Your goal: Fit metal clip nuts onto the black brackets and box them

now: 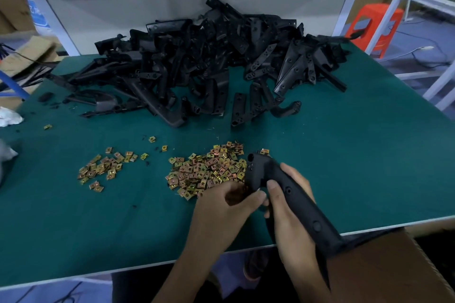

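Right grip (288, 226) is wrapped round a bracket (304, 208) at mid-length: thumb on top, fingers under, forearm coming in from bottom right. The bracket slants, rounded head up-left over the edge of the big clip nut pile (209, 170), tail down-right past the counter (369, 155) edge, over the cardboard box (384, 265).

Left grip (221, 211) is narrow and curled, palm turned right, thumb tip right at the bracket's lower edge beside my right thumb. There's a brownish patch in the cupped palm. Can't tell if that's nuts held or shadow, so can't call what this grip holds.

Any nut on the bracket is hidden behind my thumbs. My right fingers are mostly behind the bracket.

A smaller clip nut pile (103, 167) sits to the left, well apart from the big one. The bracket heap (197, 61) is at the back of the counter, too tangled to tell single parts. The box is cut off at the frame's bottom, its inside not visible.
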